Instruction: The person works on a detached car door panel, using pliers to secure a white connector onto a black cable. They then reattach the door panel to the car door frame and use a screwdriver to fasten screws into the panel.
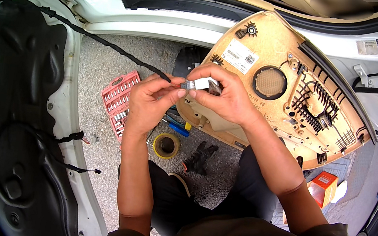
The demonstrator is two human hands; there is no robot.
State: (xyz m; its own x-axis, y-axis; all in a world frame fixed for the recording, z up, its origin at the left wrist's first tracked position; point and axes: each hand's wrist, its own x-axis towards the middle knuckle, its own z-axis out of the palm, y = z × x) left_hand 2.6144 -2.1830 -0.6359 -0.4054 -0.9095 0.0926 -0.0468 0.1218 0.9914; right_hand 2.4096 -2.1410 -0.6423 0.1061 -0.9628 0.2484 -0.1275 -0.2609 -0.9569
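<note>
My left hand pinches a grey wiring connector at the end of a black taped wiring harness. Between the thumb and index finger of my right hand is a small white part with a dark end. Connector and white part meet between my fingertips; whether they are fully joined I cannot tell. The harness stretches from the white car door at the left. Just beyond and to the right of my hands stands a beige door trim panel, its back side showing.
On the ground lie a red socket set case, a roll of yellow tape, a blue-handled tool and a black glove. An orange box stands at the right. The car's door sill runs along the far side.
</note>
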